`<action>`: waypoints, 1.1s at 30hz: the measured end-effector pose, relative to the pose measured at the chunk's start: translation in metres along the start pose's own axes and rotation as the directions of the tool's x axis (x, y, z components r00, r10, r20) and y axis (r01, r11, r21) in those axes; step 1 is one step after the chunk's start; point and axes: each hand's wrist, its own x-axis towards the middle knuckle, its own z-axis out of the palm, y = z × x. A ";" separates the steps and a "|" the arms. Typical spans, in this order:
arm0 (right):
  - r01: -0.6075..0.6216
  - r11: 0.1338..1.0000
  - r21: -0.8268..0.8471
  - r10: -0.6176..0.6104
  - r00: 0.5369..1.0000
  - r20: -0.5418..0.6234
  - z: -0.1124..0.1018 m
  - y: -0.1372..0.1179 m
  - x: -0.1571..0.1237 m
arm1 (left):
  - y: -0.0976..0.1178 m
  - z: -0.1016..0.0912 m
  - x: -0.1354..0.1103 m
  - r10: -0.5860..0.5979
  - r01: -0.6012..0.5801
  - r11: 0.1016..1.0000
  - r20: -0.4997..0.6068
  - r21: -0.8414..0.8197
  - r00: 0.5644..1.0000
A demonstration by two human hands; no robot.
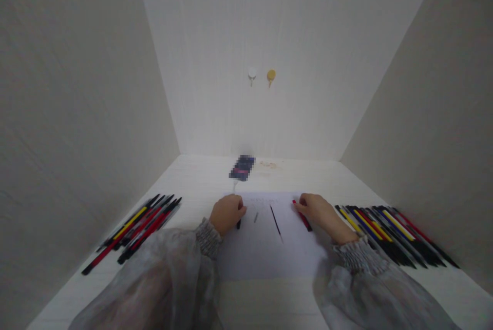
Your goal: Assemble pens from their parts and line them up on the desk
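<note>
Lying between hands (227,213) (316,212): dark refill (276,222)

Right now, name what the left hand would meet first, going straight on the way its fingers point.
The left hand would probably meet the small grey piece on the paper, unless it passes above; height is unclear.

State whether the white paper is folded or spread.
Spread: the white paper lies flat, its broad surface showing between left hand and right hand.
</note>
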 end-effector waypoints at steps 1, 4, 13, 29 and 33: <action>0.024 0.999 0.032 -0.024 1.000 -0.015 0.000 -0.003 0.000 | 0.002 0.001 0.000 0.020 -0.020 1.000 -0.007 -0.015 1.000; 0.121 0.980 0.160 -0.123 0.992 0.005 0.003 -0.017 -0.003 | 0.009 0.005 -0.001 0.083 -0.083 0.995 -0.002 -0.054 0.997; 0.139 0.954 0.265 -0.165 0.983 0.078 0.029 -0.047 -0.013 | 0.016 0.016 -0.001 0.119 -0.118 0.992 0.031 -0.049 0.992; 0.159 0.947 0.278 -0.170 0.985 0.018 0.023 -0.047 -0.013 | 0.014 0.005 0.000 0.037 -0.037 0.998 -0.001 -0.042 0.999; 0.116 0.966 0.230 -0.138 0.987 0.081 0.022 -0.052 -0.016 | 0.019 0.007 0.000 0.010 -0.009 1.000 0.047 -0.030 0.999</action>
